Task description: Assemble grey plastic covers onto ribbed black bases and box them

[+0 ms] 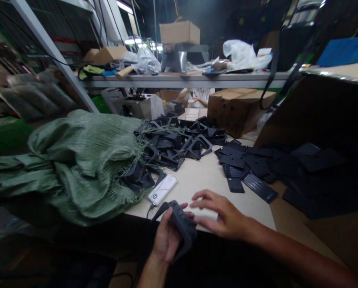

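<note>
My left hand (167, 236) is shut around a black moulded plastic frame (182, 226), holding it up at the near table edge. My right hand (224, 212) hovers open just to the right, its fingertips close to that frame and touching nothing I can make out. Behind them, a heap of similar black triangular plastic frames (179, 144) lies on the cream tabletop (206, 180). To the right lies a spread of flat black ribbed plates (242, 168). A white power bank (162, 190) with a cable sits beside my left hand.
A large green woven sack (77, 168) lies on the table's left side, against the heap. A brown cardboard box (236, 110) stands beyond the frames. Farther back, a co-worker's hands (197, 100) show, and a shelf (182, 80) holds bags and boxes.
</note>
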`<move>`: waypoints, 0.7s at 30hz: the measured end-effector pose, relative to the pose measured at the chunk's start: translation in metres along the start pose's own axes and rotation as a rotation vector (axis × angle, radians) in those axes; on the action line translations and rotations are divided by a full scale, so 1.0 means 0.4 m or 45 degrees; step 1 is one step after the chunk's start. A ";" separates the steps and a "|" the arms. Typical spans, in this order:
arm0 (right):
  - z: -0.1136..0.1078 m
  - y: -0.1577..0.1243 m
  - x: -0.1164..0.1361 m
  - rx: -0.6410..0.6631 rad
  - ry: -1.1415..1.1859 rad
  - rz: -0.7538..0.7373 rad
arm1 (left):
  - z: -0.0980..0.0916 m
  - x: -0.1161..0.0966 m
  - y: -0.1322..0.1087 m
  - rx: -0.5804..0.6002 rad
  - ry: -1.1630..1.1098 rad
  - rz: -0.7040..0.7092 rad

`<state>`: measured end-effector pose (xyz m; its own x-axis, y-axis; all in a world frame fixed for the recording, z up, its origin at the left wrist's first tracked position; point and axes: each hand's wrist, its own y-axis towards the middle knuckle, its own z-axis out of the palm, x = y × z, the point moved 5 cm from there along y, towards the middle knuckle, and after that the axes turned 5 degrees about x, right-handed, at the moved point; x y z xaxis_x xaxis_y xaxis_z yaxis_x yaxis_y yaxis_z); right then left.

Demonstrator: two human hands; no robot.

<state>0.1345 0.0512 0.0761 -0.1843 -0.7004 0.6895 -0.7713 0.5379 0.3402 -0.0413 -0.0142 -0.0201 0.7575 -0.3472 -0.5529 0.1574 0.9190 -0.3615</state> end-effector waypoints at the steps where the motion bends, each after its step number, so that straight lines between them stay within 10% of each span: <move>1: -0.055 0.006 -0.062 -0.069 -0.131 0.117 | -0.008 -0.006 -0.013 0.020 0.046 0.053; 6: -0.314 -0.016 -0.400 -0.190 -0.664 0.809 | -0.029 0.002 -0.078 0.200 0.369 -0.007; 9: -0.371 -0.052 -0.513 -0.138 -0.697 0.979 | -0.026 0.011 -0.108 0.232 0.496 -0.039; 21: -0.416 -0.147 -0.503 -0.262 -0.659 0.862 | -0.059 0.022 -0.138 0.168 0.333 -0.057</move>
<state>0.3185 0.2387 0.0237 -0.8546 -0.2978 0.4254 -0.2797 0.9542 0.1059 -0.0582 -0.0725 -0.0227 0.5617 -0.4083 -0.7195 0.2807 0.9122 -0.2985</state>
